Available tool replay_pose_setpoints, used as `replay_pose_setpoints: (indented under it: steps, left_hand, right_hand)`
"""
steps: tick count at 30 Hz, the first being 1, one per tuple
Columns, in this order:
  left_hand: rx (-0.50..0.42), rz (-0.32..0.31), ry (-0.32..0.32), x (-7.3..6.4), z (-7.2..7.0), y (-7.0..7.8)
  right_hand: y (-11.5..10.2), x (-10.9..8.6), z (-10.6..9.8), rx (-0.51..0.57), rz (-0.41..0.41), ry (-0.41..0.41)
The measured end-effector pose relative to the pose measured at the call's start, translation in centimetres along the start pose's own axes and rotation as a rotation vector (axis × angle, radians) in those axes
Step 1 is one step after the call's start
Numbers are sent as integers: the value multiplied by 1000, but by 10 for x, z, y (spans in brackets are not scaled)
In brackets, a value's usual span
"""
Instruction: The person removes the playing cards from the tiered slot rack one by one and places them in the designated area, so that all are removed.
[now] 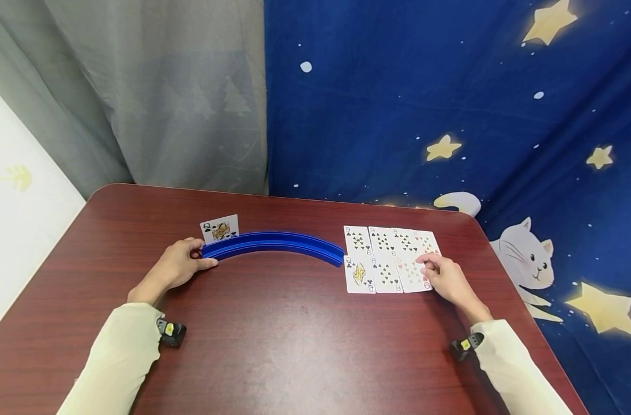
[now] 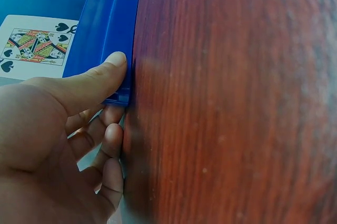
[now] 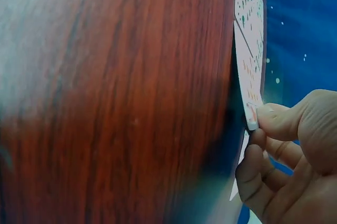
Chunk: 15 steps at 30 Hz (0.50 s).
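Note:
My left hand (image 1: 177, 263) pinches the left end of a curved blue track piece (image 1: 274, 241), thumb on top and fingers beneath, in the left wrist view. Just behind that end lies a queen of spades (image 1: 220, 229), partly covered by the track. The track's right end meets a group of face-up playing cards. My right hand (image 1: 447, 278) pinches the right edge of a red-suit playing card (image 1: 411, 275) between thumb and forefinger. In the right wrist view this card (image 3: 247, 79) looks slightly raised off the table along that edge.
Left of the held card lie a black-suit card (image 1: 386, 275) and a queen of clubs (image 1: 359, 274). A row of several overlapping cards (image 1: 381, 240) sits behind them. The brown table (image 1: 295, 340) ends at grey and blue curtains (image 1: 346, 115).

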<state>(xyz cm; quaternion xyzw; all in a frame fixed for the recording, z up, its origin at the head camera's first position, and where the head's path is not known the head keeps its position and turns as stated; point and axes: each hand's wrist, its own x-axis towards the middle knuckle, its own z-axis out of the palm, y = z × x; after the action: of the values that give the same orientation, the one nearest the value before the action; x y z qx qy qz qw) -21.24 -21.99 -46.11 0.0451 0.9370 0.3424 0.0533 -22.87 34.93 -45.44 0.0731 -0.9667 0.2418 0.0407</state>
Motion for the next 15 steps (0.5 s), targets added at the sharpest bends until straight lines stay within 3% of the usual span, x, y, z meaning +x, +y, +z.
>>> replay_pose_setpoints:
  steps: [10, 15]
  left_hand:
    - [-2, 2, 8, -1, 0, -1]
    - [-18, -9, 5, 0, 1, 0]
  right_hand:
    - [-14, -2, -4, -321, -18, -148]
    - [-15, -2, -5, -351, -30, -142]
